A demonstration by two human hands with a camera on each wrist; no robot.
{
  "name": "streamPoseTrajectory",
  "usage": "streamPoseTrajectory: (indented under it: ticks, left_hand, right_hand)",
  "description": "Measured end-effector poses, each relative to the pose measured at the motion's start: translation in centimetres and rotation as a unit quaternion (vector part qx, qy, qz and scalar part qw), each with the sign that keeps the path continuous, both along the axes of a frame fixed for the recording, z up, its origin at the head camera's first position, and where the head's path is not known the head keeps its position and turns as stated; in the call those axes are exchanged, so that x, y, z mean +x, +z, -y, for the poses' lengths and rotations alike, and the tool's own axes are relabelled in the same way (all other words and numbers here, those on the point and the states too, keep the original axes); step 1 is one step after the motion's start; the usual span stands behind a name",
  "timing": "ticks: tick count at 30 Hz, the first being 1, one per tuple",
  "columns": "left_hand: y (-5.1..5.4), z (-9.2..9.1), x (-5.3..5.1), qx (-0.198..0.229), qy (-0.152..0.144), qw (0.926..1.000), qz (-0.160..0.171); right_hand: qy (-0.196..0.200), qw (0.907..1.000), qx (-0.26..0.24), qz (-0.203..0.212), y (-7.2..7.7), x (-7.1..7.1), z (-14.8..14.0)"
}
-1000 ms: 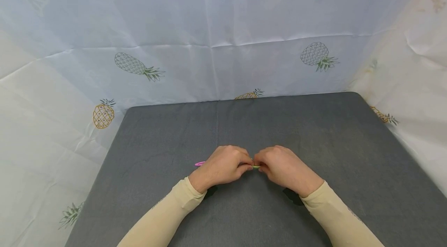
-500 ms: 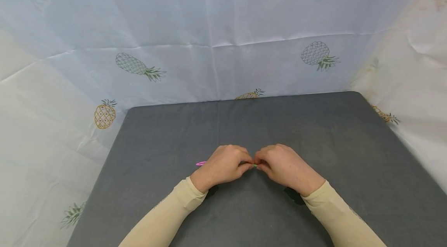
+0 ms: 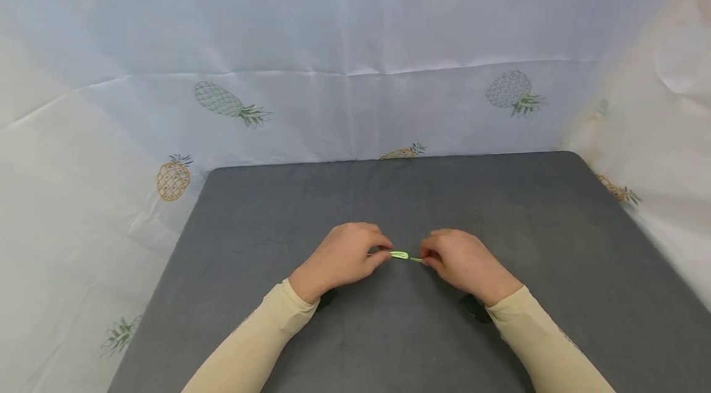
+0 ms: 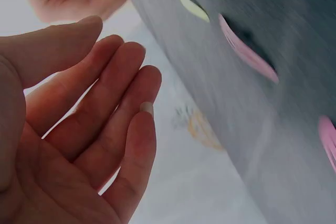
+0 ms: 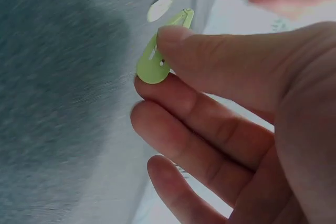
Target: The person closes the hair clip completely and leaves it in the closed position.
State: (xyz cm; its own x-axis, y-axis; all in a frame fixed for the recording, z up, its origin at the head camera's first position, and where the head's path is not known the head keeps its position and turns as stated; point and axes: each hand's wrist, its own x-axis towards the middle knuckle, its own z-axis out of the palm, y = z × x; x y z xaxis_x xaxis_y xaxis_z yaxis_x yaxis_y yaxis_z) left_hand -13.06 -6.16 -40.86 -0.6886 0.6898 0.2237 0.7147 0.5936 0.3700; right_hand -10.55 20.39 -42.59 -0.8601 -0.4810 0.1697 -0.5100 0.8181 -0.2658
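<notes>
Between thumb and fingers, my right hand (image 3: 466,264) pinches a light green snap hair clip (image 5: 152,71), whose narrow end points away in the right wrist view. A second light green hair clip (image 3: 399,255) lies on the table between the two hands. My left hand (image 3: 343,260) is just left of that clip, and in the left wrist view its thumb (image 4: 58,48) and relaxed fingers stand apart with nothing between them. Two pink hair clips, one nearer (image 4: 248,51) and one at the edge (image 4: 329,137) of the left wrist view, lie on the table; the left hand mostly covers them from the head.
A dark grey cloth covers the table (image 3: 289,208). White fabric (image 3: 311,109) printed with pineapples hangs behind it and at both sides. A dark strap piece (image 3: 476,308) shows under the right wrist.
My hands, earlier fingertip to fingertip around a green clip, have moved apart. The left has shifted left and holds nothing. A green clip now shows on the table between them.
</notes>
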Motion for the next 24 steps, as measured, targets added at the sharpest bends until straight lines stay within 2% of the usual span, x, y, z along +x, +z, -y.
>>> streamPoseTrajectory:
  ticks: [5,9,19,24]
  left_hand:
    - [0.3,3.0,0.4,0.007,0.037,0.9992,-0.014]
    - [0.3,5.3,1.0,0.003,0.065,0.9977,-0.018]
    - [-1.2,8.8,1.2,-0.022,0.099,0.9939,-0.045]
    - [-1.6,10.5,1.8,-0.025,0.139,0.9887,-0.05]
  right_hand:
    - [-0.022,0.9995,0.01,0.02,-0.6,-0.4,-1.5]
    - [-0.021,0.9989,0.004,0.042,-0.5,-0.5,-2.5]
    - [-0.051,0.9968,0.001,0.062,-0.4,-1.0,-3.9]
    - [-0.072,0.9959,0.002,0.055,-0.5,-0.4,-4.8]
